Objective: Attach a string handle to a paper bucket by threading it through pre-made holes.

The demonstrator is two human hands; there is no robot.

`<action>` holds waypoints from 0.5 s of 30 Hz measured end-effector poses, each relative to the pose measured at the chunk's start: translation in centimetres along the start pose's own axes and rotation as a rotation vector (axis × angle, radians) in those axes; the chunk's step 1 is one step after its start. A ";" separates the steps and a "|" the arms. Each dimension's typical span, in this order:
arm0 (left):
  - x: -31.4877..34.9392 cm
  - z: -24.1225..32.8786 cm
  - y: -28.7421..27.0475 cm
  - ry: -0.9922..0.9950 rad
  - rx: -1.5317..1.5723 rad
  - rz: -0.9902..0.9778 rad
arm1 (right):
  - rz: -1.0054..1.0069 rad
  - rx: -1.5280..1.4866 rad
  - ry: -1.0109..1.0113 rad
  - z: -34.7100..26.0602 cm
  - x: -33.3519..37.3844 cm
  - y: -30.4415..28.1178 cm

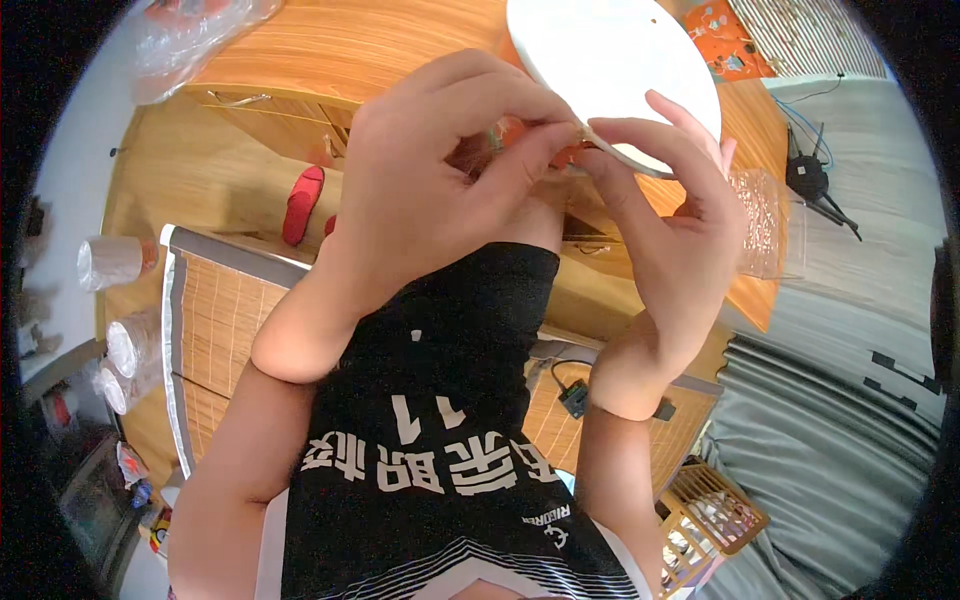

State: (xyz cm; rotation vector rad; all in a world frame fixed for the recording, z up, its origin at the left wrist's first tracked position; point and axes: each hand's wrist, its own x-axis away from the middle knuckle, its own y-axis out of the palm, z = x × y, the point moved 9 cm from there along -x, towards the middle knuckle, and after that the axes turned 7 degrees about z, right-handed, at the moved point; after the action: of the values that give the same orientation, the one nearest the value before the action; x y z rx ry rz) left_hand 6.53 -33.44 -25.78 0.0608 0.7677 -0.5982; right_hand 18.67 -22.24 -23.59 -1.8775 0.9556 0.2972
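Together, the left hand (420, 180) and right hand (685, 230) are pinching a small pale piece (583, 132), each grip closed, blocking part of a white disc (620, 65) near a clear box (758, 225).

I am watching through one view, from the left of two fisheye cameras worn side by side on the person's head. It faces steeply downward, so I see the shirt (430, 370) from above at the near side. The left hand (425, 165) and right hand (685, 225) sit close to the lens, large in the middle. Past them, my view takes in the bench (300, 55) on the far side, and below it a slipper (303, 205), farther from the lens. It spreads left to a bag (190, 45) and right to a curtain (830, 430), bending straight edges toward the dark, rounded rim.
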 end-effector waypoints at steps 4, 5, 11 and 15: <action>0.2 -1.4 0.8 -0.179 0.075 -0.099 | 0.051 0.067 -0.052 0.1 0.0 -0.1; 0.3 -1.8 0.8 -0.209 0.113 -0.089 | 0.072 0.026 -0.054 0.1 0.1 -0.2; 0.3 -2.1 0.1 -0.283 0.063 -0.050 | 0.111 0.065 -0.098 -0.3 0.1 -0.3; -0.4 -0.6 -0.3 -0.083 -0.116 -0.031 | 0.140 0.050 -0.087 0.0 0.3 -0.4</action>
State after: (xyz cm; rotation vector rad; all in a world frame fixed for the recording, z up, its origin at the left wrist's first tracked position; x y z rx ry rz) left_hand 5.78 -33.29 -25.87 -0.0826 0.7222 -0.5805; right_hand 19.16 -22.27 -23.49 -1.7417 1.0280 0.4318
